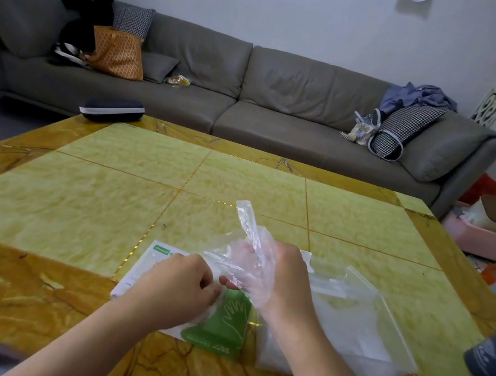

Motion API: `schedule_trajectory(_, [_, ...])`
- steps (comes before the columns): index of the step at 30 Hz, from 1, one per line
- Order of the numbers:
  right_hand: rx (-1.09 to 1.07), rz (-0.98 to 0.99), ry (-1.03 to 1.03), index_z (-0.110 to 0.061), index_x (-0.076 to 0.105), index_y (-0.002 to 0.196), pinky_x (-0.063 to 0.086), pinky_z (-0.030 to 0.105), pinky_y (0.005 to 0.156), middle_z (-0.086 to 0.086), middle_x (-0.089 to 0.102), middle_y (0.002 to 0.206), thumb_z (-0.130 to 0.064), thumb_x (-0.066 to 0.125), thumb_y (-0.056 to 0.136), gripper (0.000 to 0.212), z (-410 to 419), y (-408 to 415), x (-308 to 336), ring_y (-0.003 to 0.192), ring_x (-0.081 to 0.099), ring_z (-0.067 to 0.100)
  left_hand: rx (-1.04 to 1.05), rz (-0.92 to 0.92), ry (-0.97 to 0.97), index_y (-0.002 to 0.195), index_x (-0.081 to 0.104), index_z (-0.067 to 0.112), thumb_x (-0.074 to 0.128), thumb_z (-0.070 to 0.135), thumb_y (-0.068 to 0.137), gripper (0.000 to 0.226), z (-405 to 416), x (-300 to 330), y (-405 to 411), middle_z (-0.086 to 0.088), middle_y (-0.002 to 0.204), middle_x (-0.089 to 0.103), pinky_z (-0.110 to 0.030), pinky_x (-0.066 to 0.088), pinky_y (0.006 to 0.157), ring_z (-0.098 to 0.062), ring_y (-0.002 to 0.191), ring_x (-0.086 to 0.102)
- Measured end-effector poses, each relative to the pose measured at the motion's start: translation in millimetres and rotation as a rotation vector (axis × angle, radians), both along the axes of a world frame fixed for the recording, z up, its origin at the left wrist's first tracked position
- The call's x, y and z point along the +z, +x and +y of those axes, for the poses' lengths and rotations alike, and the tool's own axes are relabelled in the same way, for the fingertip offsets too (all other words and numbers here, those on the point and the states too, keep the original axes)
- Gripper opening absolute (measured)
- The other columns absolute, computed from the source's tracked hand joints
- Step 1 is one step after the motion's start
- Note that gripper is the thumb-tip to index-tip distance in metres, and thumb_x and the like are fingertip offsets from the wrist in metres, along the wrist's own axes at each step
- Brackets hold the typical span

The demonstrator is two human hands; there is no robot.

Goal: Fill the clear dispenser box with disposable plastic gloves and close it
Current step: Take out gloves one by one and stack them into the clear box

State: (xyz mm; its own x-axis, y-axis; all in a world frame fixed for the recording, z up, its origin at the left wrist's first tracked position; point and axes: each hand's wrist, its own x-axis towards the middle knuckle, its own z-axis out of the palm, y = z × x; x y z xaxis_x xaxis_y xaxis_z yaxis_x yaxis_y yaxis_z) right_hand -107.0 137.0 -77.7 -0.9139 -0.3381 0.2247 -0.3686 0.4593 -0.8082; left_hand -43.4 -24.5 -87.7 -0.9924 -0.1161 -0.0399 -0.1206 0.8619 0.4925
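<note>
Thin crumpled clear plastic gloves: pinched by curled left hand and right hand, above green-printed white glove packet. Risk: slippery film tearing, slipping, scattering.

Two bare forearms come into view from the six o'clock edge, no sleeves, no watch, no bracelet on either wrist. The left hand at about seven o'clock shows bare knuckles and no rings. The right hand, just toward five o'clock of centre, is equally unadorned where it shows. Fingernails are too small to judge.
</note>
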Motion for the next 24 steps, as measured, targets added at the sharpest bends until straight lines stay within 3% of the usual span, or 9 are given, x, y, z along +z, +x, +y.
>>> schedule_trajectory(3, [-0.025,-0.01,-0.005,-0.01,0.061,0.08,0.044,0.038,0.051,0.016,0.064,0.074,-0.014,0.08,0.079,0.019,2.5,0.3,1.5,0.058,0.052,0.017,-0.008,-0.043,0.058,0.058,0.046,0.014,0.054,0.038,0.101,0.05,-5.6,4.3,-1.6,0.003,0.052,0.046,-0.03,0.035,0.05,-0.015,0.049,0.04])
schedule_trajectory(6, [0.023,-0.131,-0.173,-0.027,0.067,0.077,0.063,0.056,0.073,0.005,0.073,0.079,-0.035,0.073,0.073,0.011,0.3,5.8,12.8,0.082,0.075,0.037,-0.038,-0.091,0.191,0.07,0.06,0.01,0.055,0.041,0.098,0.042,-9.7,9.6,0.4,0.006,0.055,0.05,-0.03,0.036,0.051,-0.013,0.049,0.043])
schedule_trajectory(8, [0.061,-0.118,-0.134,-0.029,0.063,0.073,0.062,0.053,0.068,-0.002,0.068,0.069,-0.041,0.066,0.073,0.013,-1.6,8.8,18.2,0.074,0.075,0.031,-0.062,-0.084,0.164,0.071,0.065,0.013,0.056,0.047,0.095,0.042,-5.9,10.0,4.3,0.006,0.052,0.05,-0.028,0.036,0.048,-0.011,0.046,0.042])
schedule_trajectory(10, [0.099,-0.083,-0.084,-0.028,0.06,0.07,0.052,0.033,0.055,-0.01,0.053,0.06,-0.034,0.061,0.086,0.017,-2.9,14.8,24.6,0.055,0.057,0.011,-0.05,-0.065,0.127,0.065,0.063,0.013,0.057,0.045,0.093,0.043,-2.2,7.8,6.8,0.005,0.05,0.051,-0.028,0.04,0.048,-0.01,0.044,0.043])
schedule_trajectory(12, [0.09,-0.127,-0.164,-0.009,0.058,0.079,0.036,0.023,0.052,-0.002,0.043,0.064,-0.017,0.062,0.098,0.022,-3.2,14.6,27.9,0.055,0.037,0.009,-0.041,-0.107,0.156,0.057,0.062,0.018,0.063,0.047,0.092,0.046,-2.8,8.4,7.5,0.006,0.049,0.05,-0.026,0.039,0.046,-0.011,0.044,0.042])
schedule_trajectory(14, [0.048,-0.243,-0.29,0.005,0.055,0.084,0.041,0.028,0.055,0.01,0.046,0.071,-0.011,0.06,0.101,0.024,-2.4,13.4,32.9,0.06,0.042,0.016,-0.056,-0.163,0.19,0.052,0.063,0.024,0.067,0.049,0.09,0.046,-5.4,10.6,7.9,0.007,0.048,0.049,-0.026,0.037,0.048,-0.012,0.044,0.041])
schedule_trajectory(19, [0.04,-0.327,-0.465,-0.019,0.076,0.091,0.049,0.035,0.048,0.018,0.074,0.085,-0.01,0.068,0.1,0.016,3.7,16.9,49.3,0.062,0.071,0.035,-0.06,-0.116,0.187,0.069,0.071,0.026,0.072,0.05,0.088,0.031,-7.5,19.8,10.1,0.009,0.06,0.066,-0.023,0.045,0.049,-0.01,0.047,0.054])
schedule_trajectory(22, [0.078,-0.462,-0.574,-0.01,0.074,0.086,0.033,0.029,0.044,0.015,0.074,0.085,-0.011,0.071,0.092,0.006,12.1,23.3,60.6,0.052,0.061,0.024,-0.025,0.017,0.177,0.083,0.07,0.031,0.08,0.048,0.083,0.02,-15.9,33.5,12.2,0.011,0.076,0.072,-0.022,0.058,0.064,-0.002,0.064,0.067])
schedule_trajectory(24, [0.073,-0.547,-0.626,-0.009,0.072,0.081,0.026,0.026,0.045,0.014,0.074,0.085,-0.015,0.071,0.091,0.011,14.2,24.0,63.8,0.049,0.053,0.018,-0.021,0.095,0.282,0.102,0.063,0.036,0.086,0.049,0.076,0.037,-23.1,43.0,13.7,0.013,0.092,0.071,-0.024,0.06,0.077,0.003,0.082,0.067])
